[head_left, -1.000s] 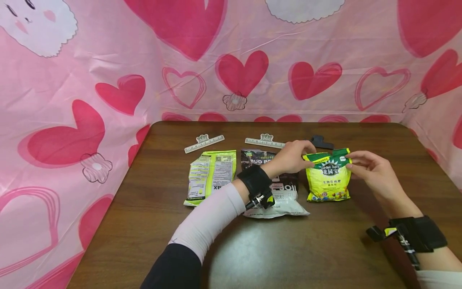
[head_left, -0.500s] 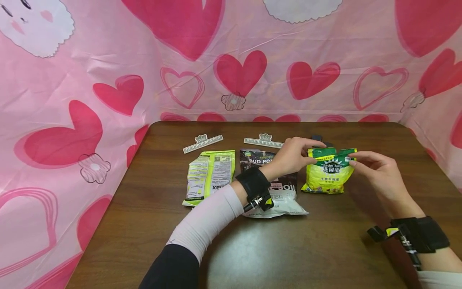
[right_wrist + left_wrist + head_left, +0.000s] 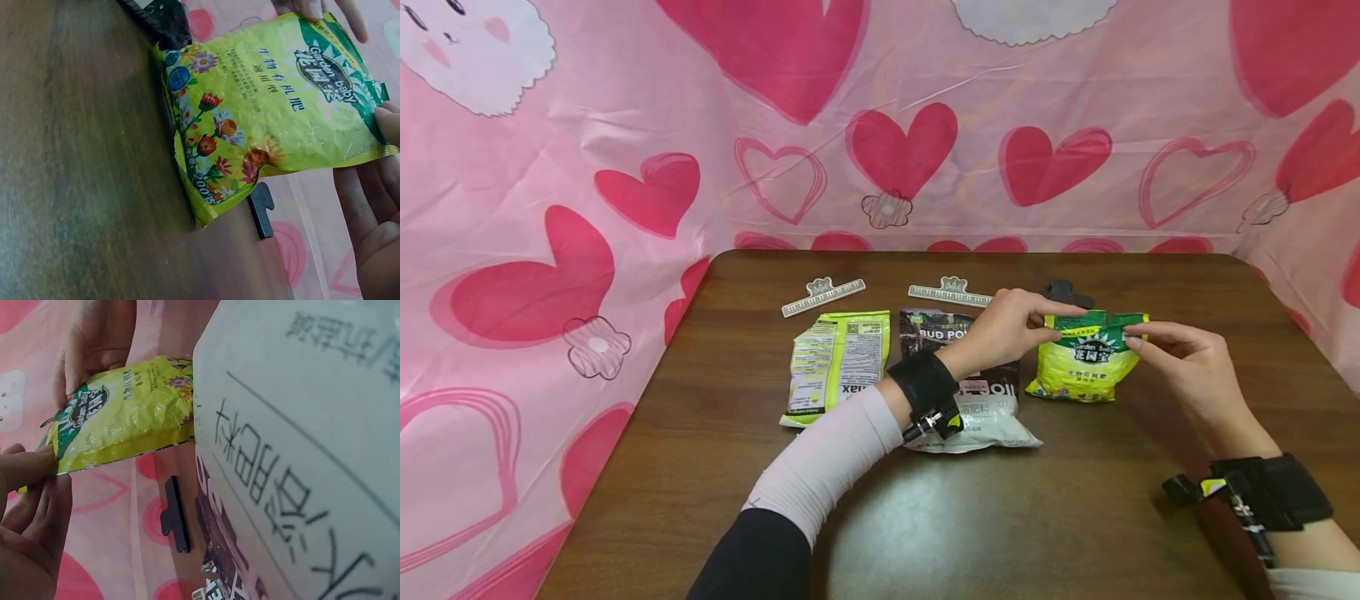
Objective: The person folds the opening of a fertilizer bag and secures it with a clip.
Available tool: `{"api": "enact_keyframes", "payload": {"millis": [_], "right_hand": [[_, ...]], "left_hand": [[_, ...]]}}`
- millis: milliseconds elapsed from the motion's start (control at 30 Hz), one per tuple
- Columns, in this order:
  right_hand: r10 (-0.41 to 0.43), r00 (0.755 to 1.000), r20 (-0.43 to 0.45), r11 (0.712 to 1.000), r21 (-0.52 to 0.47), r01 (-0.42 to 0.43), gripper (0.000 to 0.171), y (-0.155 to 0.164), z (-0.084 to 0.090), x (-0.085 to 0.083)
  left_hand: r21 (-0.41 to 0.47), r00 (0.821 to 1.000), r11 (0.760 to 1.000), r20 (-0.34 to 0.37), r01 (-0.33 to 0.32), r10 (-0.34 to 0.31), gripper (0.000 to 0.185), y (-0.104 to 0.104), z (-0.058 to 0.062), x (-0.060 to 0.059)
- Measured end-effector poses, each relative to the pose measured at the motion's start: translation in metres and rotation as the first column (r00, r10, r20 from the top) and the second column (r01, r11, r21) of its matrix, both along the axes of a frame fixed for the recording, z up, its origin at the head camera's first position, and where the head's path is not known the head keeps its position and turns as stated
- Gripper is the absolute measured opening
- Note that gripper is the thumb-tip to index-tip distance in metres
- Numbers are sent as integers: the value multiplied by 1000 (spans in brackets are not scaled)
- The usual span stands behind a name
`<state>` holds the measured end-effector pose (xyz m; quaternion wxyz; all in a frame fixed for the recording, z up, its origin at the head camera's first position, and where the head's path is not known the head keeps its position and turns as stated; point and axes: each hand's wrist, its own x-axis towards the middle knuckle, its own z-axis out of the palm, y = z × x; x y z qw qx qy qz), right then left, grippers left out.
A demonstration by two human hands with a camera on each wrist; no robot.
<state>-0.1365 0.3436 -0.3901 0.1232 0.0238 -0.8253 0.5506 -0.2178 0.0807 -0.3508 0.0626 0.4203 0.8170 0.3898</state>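
Observation:
A small yellow-green flower-printed bag (image 3: 1092, 357) stands tilted up on the brown table (image 3: 1000, 517), its bottom edge resting on the wood. My left hand (image 3: 1011, 325) pinches its top left corner and my right hand (image 3: 1172, 354) pinches its top right corner. In the left wrist view the bag (image 3: 122, 415) is held by thumb and fingers at its green top edge. The right wrist view shows the bag (image 3: 269, 112) with my right fingers (image 3: 387, 125) on its corner.
A dark bag with a white bottom (image 3: 970, 400) lies under my left wrist, and a yellow-green bag (image 3: 838, 362) lies left of it. Two white ruler-like clips (image 3: 823, 297) (image 3: 950, 293) and a black clip (image 3: 1063, 293) lie behind the bags. Pink heart cloth surrounds the table.
Both hands have raised the yellow-green flower bag's top edge, tipping it from lying flat to nearly upright on its bottom edge.

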Motion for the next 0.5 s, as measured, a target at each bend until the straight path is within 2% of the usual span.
{"api": "enact_keyframes", "payload": {"millis": [133, 267, 500], "right_hand": [[6, 1000, -16, 999, 34, -6, 29, 0, 0, 2], [4, 1000, -17, 994, 112, -2, 32, 0, 0, 5], [14, 999, -34, 991, 134, -10, 31, 2, -2, 5]], "left_hand": [[-17, 1000, 1000, -10, 12, -12, 31, -2, 1, 1], [-24, 1000, 1000, -2, 5, -5, 29, -3, 1, 2], [-13, 1000, 1000, 8, -10, 10, 30, -4, 0, 3]]}}
